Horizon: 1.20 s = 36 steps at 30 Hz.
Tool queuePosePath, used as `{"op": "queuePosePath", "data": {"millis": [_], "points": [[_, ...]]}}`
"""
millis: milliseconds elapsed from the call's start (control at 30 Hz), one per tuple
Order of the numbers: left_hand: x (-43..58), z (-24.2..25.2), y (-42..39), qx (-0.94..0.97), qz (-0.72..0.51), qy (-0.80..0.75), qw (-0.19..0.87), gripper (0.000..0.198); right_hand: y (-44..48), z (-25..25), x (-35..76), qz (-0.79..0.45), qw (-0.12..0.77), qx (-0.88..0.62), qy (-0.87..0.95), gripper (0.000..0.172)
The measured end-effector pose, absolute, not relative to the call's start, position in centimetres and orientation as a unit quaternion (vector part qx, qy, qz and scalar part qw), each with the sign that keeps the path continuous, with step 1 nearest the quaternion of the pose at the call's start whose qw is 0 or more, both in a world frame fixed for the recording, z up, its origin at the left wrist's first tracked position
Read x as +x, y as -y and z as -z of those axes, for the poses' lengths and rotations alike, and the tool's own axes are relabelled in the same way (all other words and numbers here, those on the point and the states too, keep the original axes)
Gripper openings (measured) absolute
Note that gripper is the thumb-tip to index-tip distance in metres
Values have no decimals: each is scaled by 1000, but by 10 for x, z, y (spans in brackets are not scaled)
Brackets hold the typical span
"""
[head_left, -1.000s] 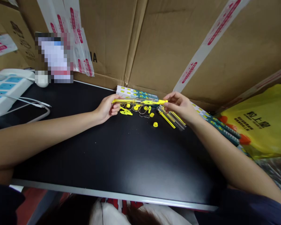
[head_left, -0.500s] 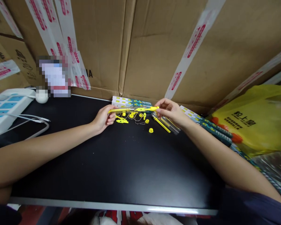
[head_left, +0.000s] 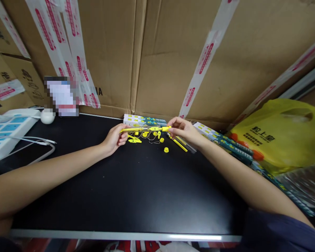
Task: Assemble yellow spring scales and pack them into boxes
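A slim clear tube with yellow parts inside [head_left: 147, 129] is held level above the black table [head_left: 147, 189]. My left hand [head_left: 117, 139] is closed round its left end. At the tube's right end, the thumb and fingers of my right hand [head_left: 180, 130] pinch a yellow cap [head_left: 166, 129]. Behind and below the tube lie small yellow caps, yellow clips [head_left: 134, 139] and thin looped cords. One yellow cap [head_left: 166, 149] sits apart, nearer to me. Yellow sticks and clear tubes [head_left: 181, 143] lie beneath my right hand.
Printed narrow boxes [head_left: 144, 120] lie at the back, with more [head_left: 223, 140] at the right beside a yellow plastic bag [head_left: 275, 136]. A white power strip [head_left: 13, 129] with cables is at the left. A blurred-out phone-like object [head_left: 61, 96] leans against cardboard [head_left: 107, 52].
The camera view has shifted slightly, so the scene sits lower and a little further left. Both hands still hold the tube, and the yellow cap at its right end looks straighter.
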<state>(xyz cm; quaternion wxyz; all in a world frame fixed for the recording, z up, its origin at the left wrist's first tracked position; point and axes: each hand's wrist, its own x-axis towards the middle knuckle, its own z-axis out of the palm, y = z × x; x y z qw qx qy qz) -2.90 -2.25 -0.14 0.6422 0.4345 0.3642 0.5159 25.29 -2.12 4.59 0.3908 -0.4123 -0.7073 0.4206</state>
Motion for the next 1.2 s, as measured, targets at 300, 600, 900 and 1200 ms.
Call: {"op": "queuePosePath", "data": {"millis": [300, 600, 900, 1200], "points": [[-29, 4, 23, 447, -519, -358, 634, 11, 20, -43, 251, -443, 388, -401, 702, 36], [-30, 2, 22, 444, -520, -364, 632, 10, 19, -44, 253, -450, 390, -406, 693, 34], [-29, 1, 23, 440, -519, -373, 631, 10, 20, -42, 249, -468, 419, -369, 685, 40], [-30, 4, 22, 436, -518, -366, 639, 12, 18, -39, 250, -448, 444, -327, 703, 36]]}}
